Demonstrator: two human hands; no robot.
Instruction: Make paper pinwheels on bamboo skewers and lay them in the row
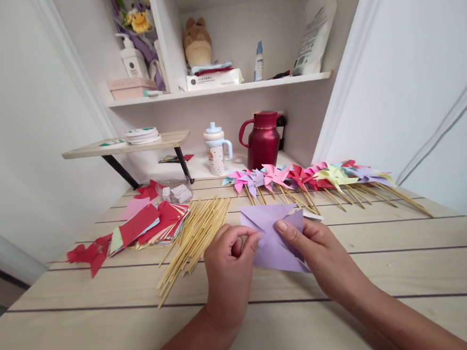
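A lilac paper square, cut and partly folded, is held just above the wooden table by both hands. My left hand is curled, pinching the paper's left edge with thumb and fingers. My right hand grips the right side, thumb pressing one folded corner onto the sheet. A small white piece pokes out behind the paper near my right fingers.
A loose bundle of wooden sticks lies left of my hands. Beside it is a stack of coloured paper squares, with red cut pieces. Several finished pinwheels line the far right. A red jug and cup stand behind.
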